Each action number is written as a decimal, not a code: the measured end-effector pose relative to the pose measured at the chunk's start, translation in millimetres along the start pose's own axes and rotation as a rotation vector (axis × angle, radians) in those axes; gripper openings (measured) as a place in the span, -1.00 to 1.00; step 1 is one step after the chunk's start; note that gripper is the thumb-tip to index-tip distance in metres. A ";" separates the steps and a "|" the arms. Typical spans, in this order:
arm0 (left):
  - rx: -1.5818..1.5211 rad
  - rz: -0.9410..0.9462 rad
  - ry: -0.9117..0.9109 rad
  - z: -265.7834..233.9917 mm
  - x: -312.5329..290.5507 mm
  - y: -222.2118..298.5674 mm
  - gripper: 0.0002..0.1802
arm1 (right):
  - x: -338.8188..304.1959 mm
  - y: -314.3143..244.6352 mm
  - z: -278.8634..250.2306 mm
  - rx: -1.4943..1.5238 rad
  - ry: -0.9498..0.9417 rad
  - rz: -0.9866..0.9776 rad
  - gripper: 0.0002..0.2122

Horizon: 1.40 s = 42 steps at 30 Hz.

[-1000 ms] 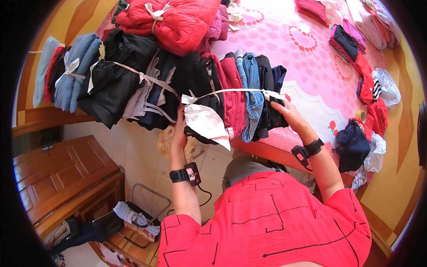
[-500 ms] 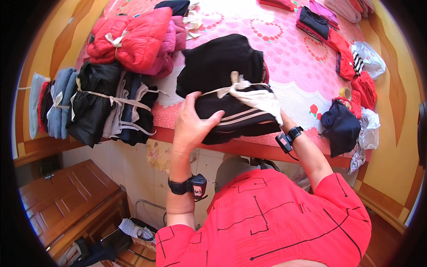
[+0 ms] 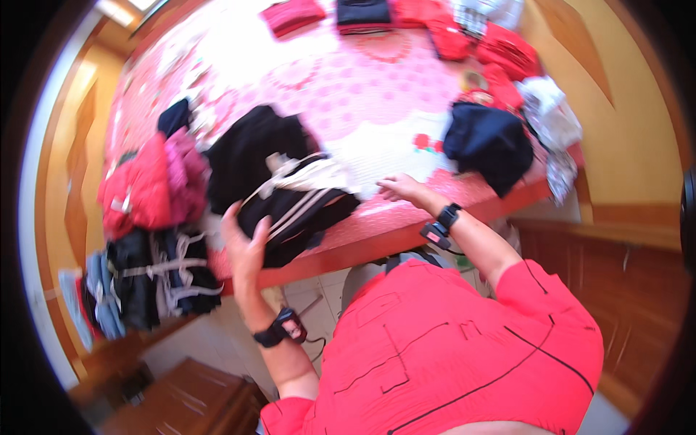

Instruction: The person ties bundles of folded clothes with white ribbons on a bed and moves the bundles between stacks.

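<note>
A black bundle of folded clothes (image 3: 250, 148), tied round with a white cloth strip (image 3: 308, 176), lies near the bed's front edge. Light stripes run along its near side. My left hand (image 3: 245, 243) rests against its lower left corner, thumb and fingers spread apart rather than gripping. Off to the right of the bundle, my right hand (image 3: 402, 188) hovers above the bed cover, apart from the bundle, with nothing in it. Its fingers are loosely bent and slightly blurred.
Left of the bundle sit a tied red padded garment (image 3: 138, 192) and a row of tied dark clothes (image 3: 138, 279). A navy cloth bundle (image 3: 487, 141), plastic bags (image 3: 547, 112) and red clothes (image 3: 507, 51) line the right side. Pink patterned bedding (image 3: 341, 87) covers the bed.
My right hand has come away from the black bundle. My left hand stays at its left side with a looser touch. The view has swung to the right.
</note>
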<state>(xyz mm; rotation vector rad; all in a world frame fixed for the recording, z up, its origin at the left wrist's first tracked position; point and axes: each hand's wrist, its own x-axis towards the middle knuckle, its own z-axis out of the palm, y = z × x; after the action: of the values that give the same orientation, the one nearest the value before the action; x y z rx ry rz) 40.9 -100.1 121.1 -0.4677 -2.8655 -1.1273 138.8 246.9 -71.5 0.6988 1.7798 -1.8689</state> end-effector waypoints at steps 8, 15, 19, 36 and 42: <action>-0.028 -0.010 0.119 8.4 -26.2 -8.5 -0.53 | -102.5 -4.3 -89.3 -0.648 1.201 -0.781 -0.62; 0.069 0.007 0.216 12.7 -29.6 0.6 -0.57 | -96.3 27.8 -132.5 -0.668 1.376 -0.312 0.01; 0.067 -0.017 0.202 7.8 -34.4 5.8 -0.59 | -71.4 45.6 -166.2 -0.498 1.485 -0.165 -0.38; 0.100 0.052 0.293 -10.0 -44.4 31.3 -0.66 | -254.0 -138.3 -181.2 1.000 0.895 -1.065 -0.64; 0.032 0.103 0.290 -7.0 -43.9 48.4 -0.66 | -269.2 -162.8 -135.7 1.063 0.883 -1.175 -0.60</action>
<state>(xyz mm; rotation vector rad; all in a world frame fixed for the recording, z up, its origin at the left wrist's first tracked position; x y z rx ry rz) 96.1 -82.9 152.5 -0.4065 -2.5758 -1.0352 245.5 387.4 222.2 1.0271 1.6095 -3.9127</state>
